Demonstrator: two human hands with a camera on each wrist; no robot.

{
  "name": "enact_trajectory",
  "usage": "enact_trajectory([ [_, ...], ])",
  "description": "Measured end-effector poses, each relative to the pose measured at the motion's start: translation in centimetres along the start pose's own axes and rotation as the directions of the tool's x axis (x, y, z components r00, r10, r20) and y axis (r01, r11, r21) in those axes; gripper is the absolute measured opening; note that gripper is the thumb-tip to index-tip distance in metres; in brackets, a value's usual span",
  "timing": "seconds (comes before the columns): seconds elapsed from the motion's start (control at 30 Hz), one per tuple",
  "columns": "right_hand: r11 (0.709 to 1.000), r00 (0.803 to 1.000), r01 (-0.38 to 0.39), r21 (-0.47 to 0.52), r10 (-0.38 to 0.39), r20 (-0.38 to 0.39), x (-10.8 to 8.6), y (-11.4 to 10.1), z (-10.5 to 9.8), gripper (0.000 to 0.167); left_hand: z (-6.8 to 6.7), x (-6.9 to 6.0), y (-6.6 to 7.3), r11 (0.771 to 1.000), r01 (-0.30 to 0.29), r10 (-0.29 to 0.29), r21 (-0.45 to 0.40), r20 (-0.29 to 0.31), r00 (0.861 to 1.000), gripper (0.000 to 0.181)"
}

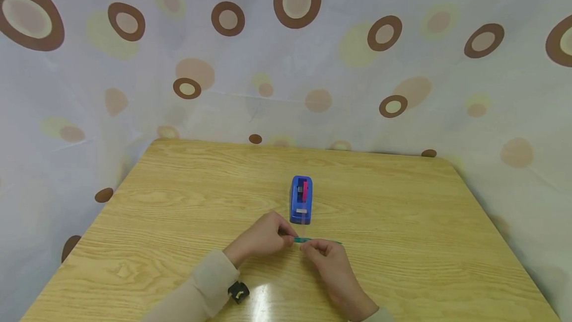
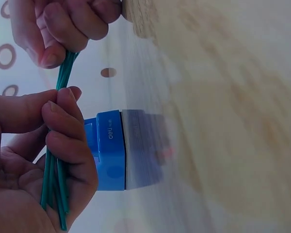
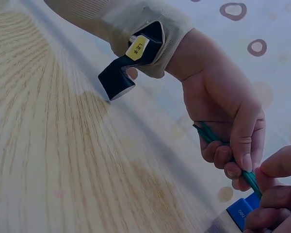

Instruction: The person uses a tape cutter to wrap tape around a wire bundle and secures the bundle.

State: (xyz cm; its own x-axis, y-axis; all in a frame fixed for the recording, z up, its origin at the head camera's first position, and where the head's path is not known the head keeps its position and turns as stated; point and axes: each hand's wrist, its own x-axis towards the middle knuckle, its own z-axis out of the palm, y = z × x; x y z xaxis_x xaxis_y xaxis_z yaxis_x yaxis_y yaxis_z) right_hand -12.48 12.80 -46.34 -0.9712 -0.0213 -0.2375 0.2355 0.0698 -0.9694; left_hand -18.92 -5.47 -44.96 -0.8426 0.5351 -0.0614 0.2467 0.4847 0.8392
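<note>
Bundle of green sticks [image 1: 302, 240] is sitting just before the blue tape dispenser [image 1: 301, 203], and I am remotely watching left hand [image 1: 268, 235] and right hand [image 1: 332, 266] pinching it, apparently aligning it for taping, probably needing a snug wrap next.

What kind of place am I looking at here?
Probably an indoor tabletop workspace: a yellowish wood-grain table, a blue plastic tape dispenser on it, and a pale backdrop with brown rings behind suggest so.
</note>
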Motion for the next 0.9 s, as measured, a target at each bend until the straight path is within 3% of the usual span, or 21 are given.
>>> enact_trajectory([
  [0.4,0.998,0.999,0.039,-0.041,-0.039,0.001,-0.17,0.27,-0.07,0.022,0.38,-0.5,0.63,0.999,-0.012,0.012,-0.041,-0.017,1.0,0.012],
  [0.9,0.996,0.998,0.022,-0.086,-0.027,-0.055,-0.1,0.54,0.43,0.022,0.09,-0.45,0.49,0.999,-0.012,0.011,-0.052,-0.016,1.0,0.013],
])
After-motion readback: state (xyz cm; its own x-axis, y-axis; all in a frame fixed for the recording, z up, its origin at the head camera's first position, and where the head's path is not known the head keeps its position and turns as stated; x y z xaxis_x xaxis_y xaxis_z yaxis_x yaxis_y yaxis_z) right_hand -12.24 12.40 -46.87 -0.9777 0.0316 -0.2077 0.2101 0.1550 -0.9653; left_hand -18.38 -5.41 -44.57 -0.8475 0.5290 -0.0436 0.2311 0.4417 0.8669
